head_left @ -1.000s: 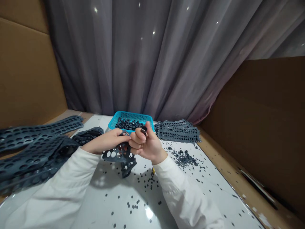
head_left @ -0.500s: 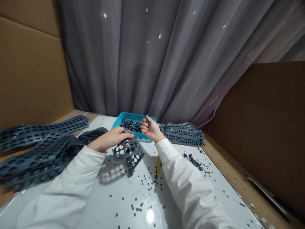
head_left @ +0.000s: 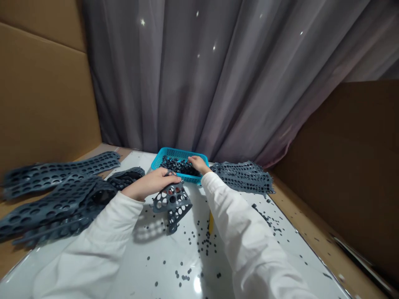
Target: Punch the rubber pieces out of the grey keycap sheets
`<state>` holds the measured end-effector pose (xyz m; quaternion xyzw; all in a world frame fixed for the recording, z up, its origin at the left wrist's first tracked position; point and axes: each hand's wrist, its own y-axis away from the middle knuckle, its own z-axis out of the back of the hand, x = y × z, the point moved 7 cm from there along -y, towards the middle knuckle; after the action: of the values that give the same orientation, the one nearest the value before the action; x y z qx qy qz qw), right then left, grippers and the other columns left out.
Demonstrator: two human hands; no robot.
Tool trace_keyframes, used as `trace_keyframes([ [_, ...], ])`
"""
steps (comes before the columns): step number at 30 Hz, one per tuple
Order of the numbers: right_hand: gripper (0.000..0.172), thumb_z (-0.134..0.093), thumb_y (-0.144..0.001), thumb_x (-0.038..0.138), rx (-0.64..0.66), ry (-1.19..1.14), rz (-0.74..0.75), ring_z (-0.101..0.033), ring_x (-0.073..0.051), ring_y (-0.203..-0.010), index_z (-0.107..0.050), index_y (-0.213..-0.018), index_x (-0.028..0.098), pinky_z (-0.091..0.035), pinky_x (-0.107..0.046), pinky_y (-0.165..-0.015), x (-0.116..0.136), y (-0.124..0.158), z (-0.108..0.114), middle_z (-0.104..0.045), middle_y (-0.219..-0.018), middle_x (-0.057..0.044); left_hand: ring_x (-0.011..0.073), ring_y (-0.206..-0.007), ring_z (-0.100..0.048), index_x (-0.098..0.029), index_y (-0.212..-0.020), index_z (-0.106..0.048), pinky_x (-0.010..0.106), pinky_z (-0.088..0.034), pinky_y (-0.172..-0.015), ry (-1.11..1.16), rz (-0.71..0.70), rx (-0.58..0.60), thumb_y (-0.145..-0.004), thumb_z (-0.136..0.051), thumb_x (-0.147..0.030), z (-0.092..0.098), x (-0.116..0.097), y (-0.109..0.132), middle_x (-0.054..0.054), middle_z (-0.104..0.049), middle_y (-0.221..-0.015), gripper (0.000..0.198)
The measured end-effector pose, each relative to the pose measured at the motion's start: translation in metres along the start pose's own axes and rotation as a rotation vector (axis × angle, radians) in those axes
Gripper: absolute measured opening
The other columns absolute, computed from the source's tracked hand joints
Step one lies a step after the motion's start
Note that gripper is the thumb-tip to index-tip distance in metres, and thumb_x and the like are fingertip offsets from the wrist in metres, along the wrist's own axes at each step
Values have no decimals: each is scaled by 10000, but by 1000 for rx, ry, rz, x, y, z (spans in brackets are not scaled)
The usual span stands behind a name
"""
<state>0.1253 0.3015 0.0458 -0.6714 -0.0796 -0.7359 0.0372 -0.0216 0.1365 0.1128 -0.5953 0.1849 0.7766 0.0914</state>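
My left hand grips a dark grey perforated sheet, thumb on top. The sheet is folded, and its lower flap hangs just over the white tabletop. A few of its round holes look filled, one with something reddish behind it. My right hand reaches into the blue plastic basket, its fingers closed and pointing down. Whatever those fingers hold, if anything, is hidden. Many small black pieces lie in the basket under the hand.
On the left lie several long perforated grey sheets; another stack rests right of the basket. Small black discs are scattered over the white table. A yellow tool sits partly behind my right sleeve. Cardboard walls and a curtain surround it.
My right hand has gone from above the basket's edge, palm turned up, down into it with fingers lowered. My left hand keeps its hold on the sheet. The view has shifted slightly.
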Motion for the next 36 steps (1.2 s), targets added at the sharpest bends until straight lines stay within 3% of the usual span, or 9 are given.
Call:
trace_keyframes([
  [3, 227, -635, -688, 328, -38, 104, 61, -479, -212, -1012, -580, -533, 173, -329, -298, -880, 6, 3, 4, -634, -908, -39, 108, -466, -461, -147, -554, -542, 221, -348, -496, -14, -26, 20, -655, -612, -401, -1, -2, 0, -24, -552, -501, 282],
  [5, 190, -630, -693, 328, -17, 124, 110, -458, -215, -1072, -618, -582, 174, -318, -309, -913, 15, 13, 1, -627, -1004, -47, 115, -476, -467, -146, -565, -548, 224, -348, -502, -40, -36, 25, -664, -601, -410, -1, -2, -1, -17, -558, -511, 286],
  [9, 293, -513, -777, 426, 123, 57, 188, -560, -165, -853, -648, -752, 167, -406, -300, -792, 34, 61, -15, -645, -881, -50, 134, -498, -489, -142, -565, -568, 230, -352, -505, -96, -52, 29, -668, -591, -424, -1, 1, -4, 1, -573, -522, 301],
  [12, 302, -526, -779, 427, 372, -200, 266, -536, -120, -659, -633, -721, 150, -412, -260, -650, 51, 118, -35, -612, -747, -37, 134, -492, -483, -143, -565, -583, 222, -344, -485, -106, -54, 32, -661, -593, -422, -3, 5, -8, -5, -563, -510, 296],
  [15, 304, -521, -804, 382, 562, -384, 308, -535, -115, -639, -635, -683, 127, -391, -250, -604, 62, 171, -48, -587, -721, -47, 130, -513, -484, -148, -583, -605, 215, -353, -501, -113, -74, 71, -673, -578, -404, -10, 7, -12, -9, -565, -529, 273],
  [18, 328, -479, -831, 364, 633, -463, 302, -538, -117, -633, -641, -677, 124, -385, -257, -598, 64, 202, -52, -570, -698, -45, 138, -531, -494, -156, -566, -610, 219, -365, -516, -114, -68, 81, -659, -592, -401, -15, 9, -13, -6, -571, -539, 263],
  [24, 324, -472, -816, 345, 623, -533, 272, -535, -118, -621, -641, -659, 118, -371, -258, -585, 60, 224, -47, -566, -659, -46, 152, -537, -500, -167, -546, -592, 238, -373, -531, -111, -72, -26, -648, -618, -434, -17, 7, -8, -5, -577, -537, 286],
  [32, 327, -468, -799, 355, 598, -516, 265, -523, -119, -603, -625, -637, 117, -365, -265, -582, 56, 241, -40, -562, -649, -46, 157, -615, -549, -152, -633, -601, 238, -415, -592, 105, -265, -283, -653, -652, -400, -14, -16, 16, -7, -605, -602, 254],
  [36, 328, -439, -797, 344, 599, -521, 256, -518, -120, -600, -616, -628, 126, -361, -266, -575, 48, 250, -35, -554, -652, -45, 170, -709, -595, -156, -710, -617, 251, -467, -699, 436, -254, -374, -624, -694, -337, -29, 15, 36, -7, -644, -691, 215],
])
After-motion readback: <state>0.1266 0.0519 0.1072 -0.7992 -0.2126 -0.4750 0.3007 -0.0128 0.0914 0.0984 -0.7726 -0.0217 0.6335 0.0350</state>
